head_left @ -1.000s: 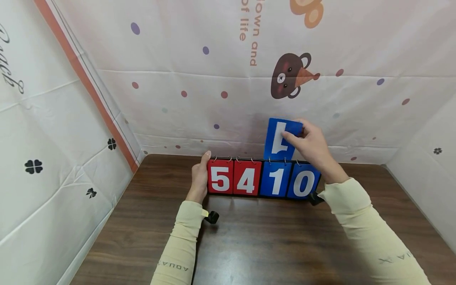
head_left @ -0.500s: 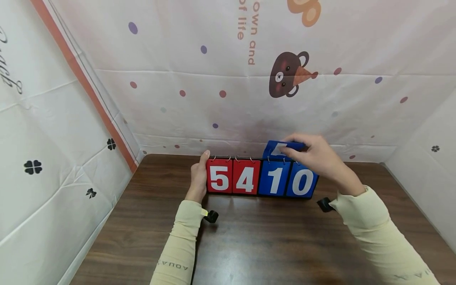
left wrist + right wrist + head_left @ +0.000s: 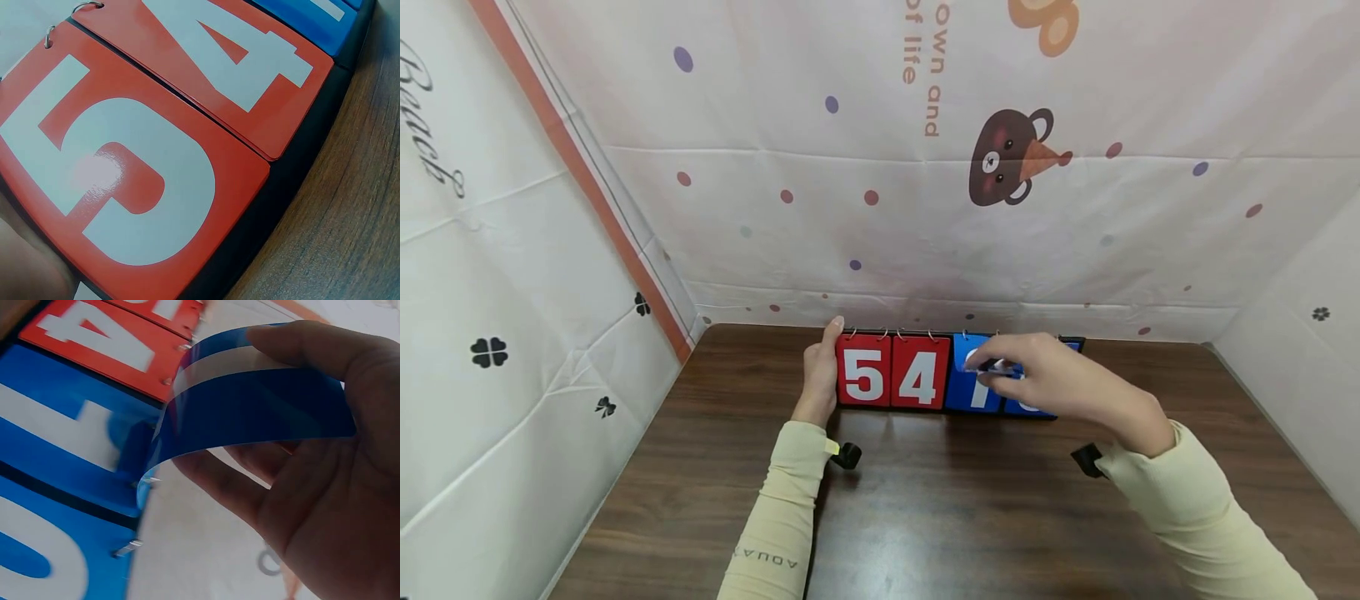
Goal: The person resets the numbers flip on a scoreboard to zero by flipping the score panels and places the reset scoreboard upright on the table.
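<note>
— What's around the scoreboard (image 3: pixel 947 387), from where you sit?

— I have it at the far side of the table, nearly square to me. At its left end there's a red 5 card (image 3: pixel 134 165), then a red 4 card (image 3: pixel 206 69), both hanging from metal rings (image 3: pixel 49 37). Past them come the blue 1 card (image 3: pixel 69 422) and the blue 0 card (image 3: pixel 53 550).

— Anything in the way?

— The right hand (image 3: pixel 1045 375), yes. From the head camera it hides most of the 0 and part of the 1. My right wrist view gets round it: thumb and fingers pinch a loose blue flap (image 3: pixel 250 403), bent into a curve. I can't read its figure.

— And the left hand (image 3: pixel 818 371)?

— Gripping the board's left end, thumb up along the edge. I can't see its other fingers. A black wrist piece (image 3: pixel 847 456) sits below it, and another (image 3: pixel 1086 460) by the right cuff, both clear of the cards.

— The surface and the room?

— Brown wood-grain table (image 3: pixel 895 517), with a pale glare toward me. Behind it I see a creased, whitish cloth (image 3: pixel 760 242) with coloured dots and a sideways bear print (image 3: pixel 1003 158). On the left, an orange stripe (image 3: pixel 561 137) runs down beside clover prints (image 3: pixel 489 352).
</note>
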{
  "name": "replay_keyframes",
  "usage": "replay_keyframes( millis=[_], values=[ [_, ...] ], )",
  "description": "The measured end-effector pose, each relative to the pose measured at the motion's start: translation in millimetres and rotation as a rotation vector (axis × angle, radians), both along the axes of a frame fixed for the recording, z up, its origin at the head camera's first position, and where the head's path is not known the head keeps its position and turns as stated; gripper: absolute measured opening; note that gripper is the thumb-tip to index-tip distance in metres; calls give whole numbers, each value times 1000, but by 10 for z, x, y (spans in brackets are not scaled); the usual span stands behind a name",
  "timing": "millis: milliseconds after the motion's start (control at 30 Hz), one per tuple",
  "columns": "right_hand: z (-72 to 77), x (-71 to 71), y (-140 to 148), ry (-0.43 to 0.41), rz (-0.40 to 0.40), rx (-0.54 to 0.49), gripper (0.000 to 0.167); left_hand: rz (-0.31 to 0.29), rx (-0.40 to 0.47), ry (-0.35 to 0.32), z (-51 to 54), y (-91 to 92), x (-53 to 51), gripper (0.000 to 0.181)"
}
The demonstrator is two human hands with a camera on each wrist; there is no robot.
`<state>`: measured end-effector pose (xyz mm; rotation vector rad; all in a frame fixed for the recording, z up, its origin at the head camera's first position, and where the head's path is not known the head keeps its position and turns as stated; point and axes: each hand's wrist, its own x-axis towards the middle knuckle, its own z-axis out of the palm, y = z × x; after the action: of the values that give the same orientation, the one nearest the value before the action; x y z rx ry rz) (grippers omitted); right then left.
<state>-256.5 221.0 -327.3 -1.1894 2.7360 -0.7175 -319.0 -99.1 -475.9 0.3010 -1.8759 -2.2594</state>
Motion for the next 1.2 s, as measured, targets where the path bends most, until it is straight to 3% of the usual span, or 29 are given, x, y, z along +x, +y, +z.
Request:
replay_keyframes(
  millis=[167, 467, 767, 933, 1200],
  values=[
    [-222, -20, -29, -36, 6, 63, 26, -10, -1, -4, 4, 0, -1, 54],
    [-570, -131, -74, 45, -38, 128, 29, 2, -4, -5, 22, 9, 13, 53],
    [-780, -189, -78, 232, -2, 156, 31, -8, -5, 2, 9, 3, 0, 54],
    [-878, -169, -115, 286, 13, 183, 35, -8, -8, 6, 16, -3, 10, 53],
    [-1038, -120, -179, 385, -34, 259, 40, -10, -1, 18, 4, -6, 34, 55]
  ],
)
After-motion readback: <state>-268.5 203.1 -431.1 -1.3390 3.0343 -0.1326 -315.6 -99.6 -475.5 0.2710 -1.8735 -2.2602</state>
